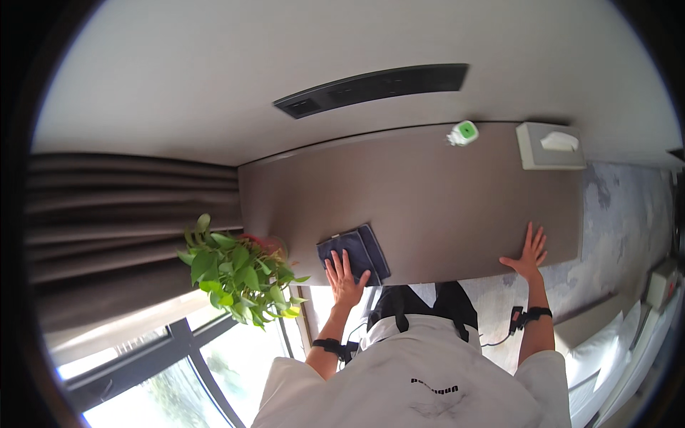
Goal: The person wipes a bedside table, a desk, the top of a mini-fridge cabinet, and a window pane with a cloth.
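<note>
My left hand point(344, 278) lies flat, fingers spread, on a folded dark blue cloth point(374, 251) near the front edge of a brown desk point(428, 198). The cloth's two layers are slightly offset. Over at the desk's right end, my right hand point(529, 254) rests with fingers apart on the bare surface near the front edge, holding nothing. A leafy green potted plant point(241, 265) stands left of the cloth, its reddish pot mostly hidden by leaves.
A tissue box point(546, 160) sits at the desk's back right corner, with a small white-and-green object point(463, 132) left of it. A black socket panel point(374, 88) is on the wall. Curtains point(134, 214) and a window point(176, 374) lie left; a bed point(604, 348) is at the right.
</note>
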